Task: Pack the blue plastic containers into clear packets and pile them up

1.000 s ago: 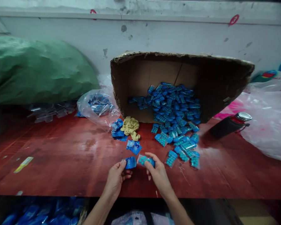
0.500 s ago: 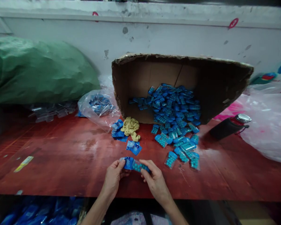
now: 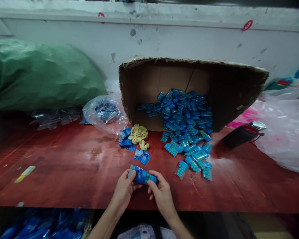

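Note:
My left hand is closed on a blue printed sleeve, thumb on top. My right hand grips the blue-capped end of a small clear box of turquoise balls between thumb and fingers. Most of this box is inside the sleeve, and only its right end shows. Just beyond my hands lies another blue sleeve, flat on the red table. More blue sleeves lie beside a crumpled yellowish cloth or glove. To the right, several similar boxes are scattered.
A cardboard box on its side spills a heap of the small boxes. A dark bottle leans near pink-white plastic bags. Left are a green sack and a clear bag. Blue packs fill a space below the table edge.
The box has slid left into the sleeve, which now covers most of it. My right hand has come closer to my left. The things on the table have not moved.

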Demonstrator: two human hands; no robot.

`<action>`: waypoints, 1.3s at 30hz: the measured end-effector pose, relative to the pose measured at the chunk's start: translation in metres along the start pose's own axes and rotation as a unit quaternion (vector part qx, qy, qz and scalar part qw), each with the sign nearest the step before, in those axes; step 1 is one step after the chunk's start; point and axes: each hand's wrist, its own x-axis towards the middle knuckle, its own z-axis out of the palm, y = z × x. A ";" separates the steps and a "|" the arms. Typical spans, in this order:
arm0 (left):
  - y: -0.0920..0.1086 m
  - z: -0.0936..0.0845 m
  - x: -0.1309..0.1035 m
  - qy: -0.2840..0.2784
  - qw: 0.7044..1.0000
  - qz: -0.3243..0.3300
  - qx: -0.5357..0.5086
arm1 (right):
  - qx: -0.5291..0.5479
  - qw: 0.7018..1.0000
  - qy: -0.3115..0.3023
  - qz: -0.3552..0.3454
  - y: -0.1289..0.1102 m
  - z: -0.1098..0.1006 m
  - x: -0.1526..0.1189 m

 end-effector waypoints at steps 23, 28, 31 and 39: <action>0.008 0.005 -0.009 -0.094 0.989 -0.079 -0.088 | 0.036 0.997 -0.055 -0.040 -0.007 -0.003 -0.004; 0.003 0.008 -0.010 -0.112 0.981 -0.112 -0.113 | 0.156 0.985 -0.052 0.059 -0.006 0.001 0.001; 0.007 0.013 -0.011 -0.082 0.982 -0.100 -0.136 | 0.089 0.995 -0.039 0.020 -0.009 0.000 -0.003; 0.015 0.003 -0.013 -0.132 0.979 -0.109 -0.109 | -0.128 0.964 -0.077 -0.220 -0.016 -0.011 -0.005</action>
